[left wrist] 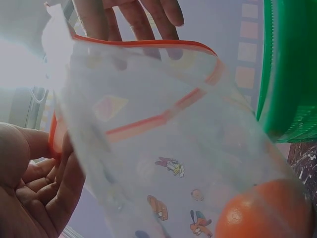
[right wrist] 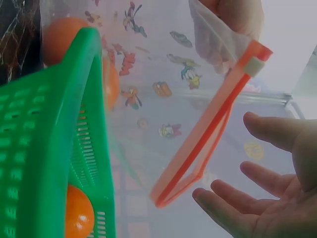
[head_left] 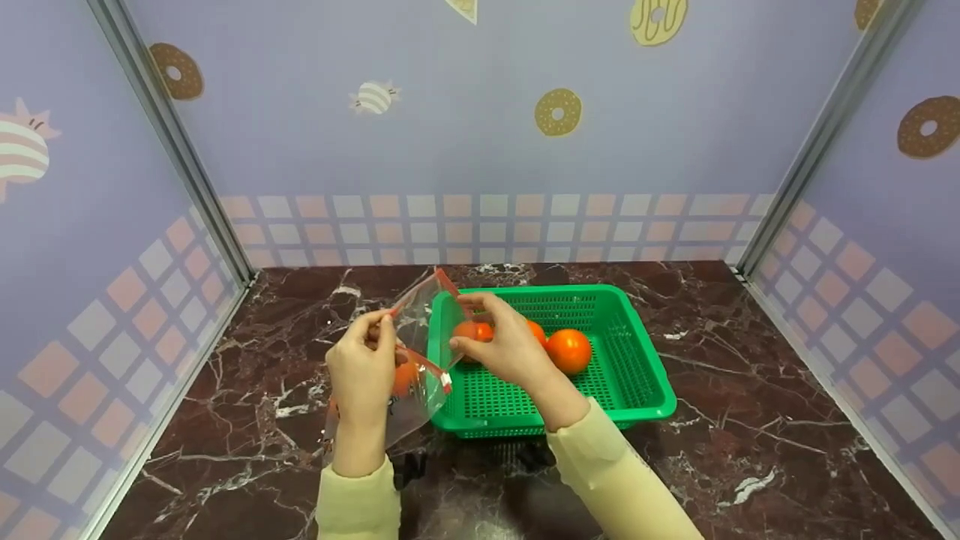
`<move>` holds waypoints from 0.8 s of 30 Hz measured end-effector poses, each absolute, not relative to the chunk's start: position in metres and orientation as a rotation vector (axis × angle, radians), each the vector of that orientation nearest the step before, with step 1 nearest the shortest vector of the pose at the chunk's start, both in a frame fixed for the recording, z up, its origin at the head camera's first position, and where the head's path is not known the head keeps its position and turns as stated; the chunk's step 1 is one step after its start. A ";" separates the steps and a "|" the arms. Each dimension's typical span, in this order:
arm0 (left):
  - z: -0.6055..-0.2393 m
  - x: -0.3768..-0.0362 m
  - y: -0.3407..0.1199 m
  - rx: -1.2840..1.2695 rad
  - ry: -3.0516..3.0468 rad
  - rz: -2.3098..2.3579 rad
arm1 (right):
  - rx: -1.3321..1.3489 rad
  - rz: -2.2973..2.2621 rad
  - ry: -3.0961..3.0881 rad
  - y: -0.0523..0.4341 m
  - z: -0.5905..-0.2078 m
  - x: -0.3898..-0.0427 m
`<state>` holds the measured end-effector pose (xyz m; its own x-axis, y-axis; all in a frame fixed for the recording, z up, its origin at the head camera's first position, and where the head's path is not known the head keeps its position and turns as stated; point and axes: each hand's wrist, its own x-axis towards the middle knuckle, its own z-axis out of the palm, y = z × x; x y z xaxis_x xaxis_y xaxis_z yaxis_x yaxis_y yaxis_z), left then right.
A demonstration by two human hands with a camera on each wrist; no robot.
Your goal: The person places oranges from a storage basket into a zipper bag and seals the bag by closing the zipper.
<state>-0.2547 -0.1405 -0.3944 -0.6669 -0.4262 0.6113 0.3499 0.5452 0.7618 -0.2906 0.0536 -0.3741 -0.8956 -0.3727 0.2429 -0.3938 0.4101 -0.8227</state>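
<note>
My left hand [head_left: 361, 382] pinches the red zip edge of a clear zip bag [left wrist: 148, 163] printed with small cartoon figures. The bag's mouth gapes, its white slider [right wrist: 254, 66] at one end of the red strip. Round, glossy orange fruit [head_left: 405, 377] sits low in the bag, partly hidden by my left hand in the head view. Beside the bag's mouth, over the near-left part of a green basket [head_left: 652, 375], is my right hand [head_left: 517, 349]. Its fingers are spread apart with nothing between them in the right wrist view. Several similar fruits [head_left: 570, 351] lie in the basket.
A dark red marbled tabletop [head_left: 247, 420] carries the basket, which stands right of the bag. Patterned panels [head_left: 480, 150] enclose the table at the back and on both sides, with metal posts [head_left: 180, 142] at the back corners.
</note>
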 end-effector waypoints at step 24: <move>-0.396 -0.256 -0.140 0.069 -1.953 -1.153 | 0.384 1.355 -2.851 0.097 -0.372 -0.332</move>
